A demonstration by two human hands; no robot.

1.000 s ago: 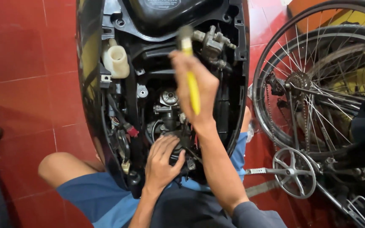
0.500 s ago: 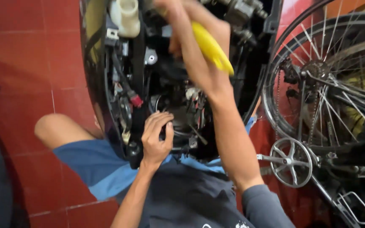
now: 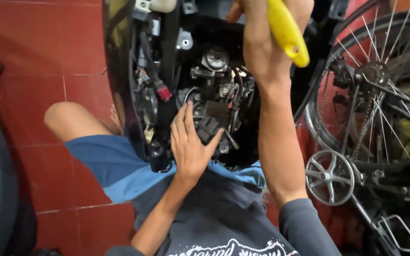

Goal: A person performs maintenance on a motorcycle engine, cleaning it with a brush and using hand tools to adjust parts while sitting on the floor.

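The opened scooter body (image 3: 119, 71) fills the middle, wiring exposed. The left hand (image 3: 191, 142) lies spread, fingers open, flat on the black engine parts (image 3: 212, 118). The right hand (image 3: 266, 42) is closed around a yellow tool handle (image 3: 285, 31), whose long axis slants down toward the right, above the engine.

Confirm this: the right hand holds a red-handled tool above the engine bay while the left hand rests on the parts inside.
Wrong colour. The head view shows the right hand holding a yellow-handled tool; the left hand does rest on the parts inside the engine bay.
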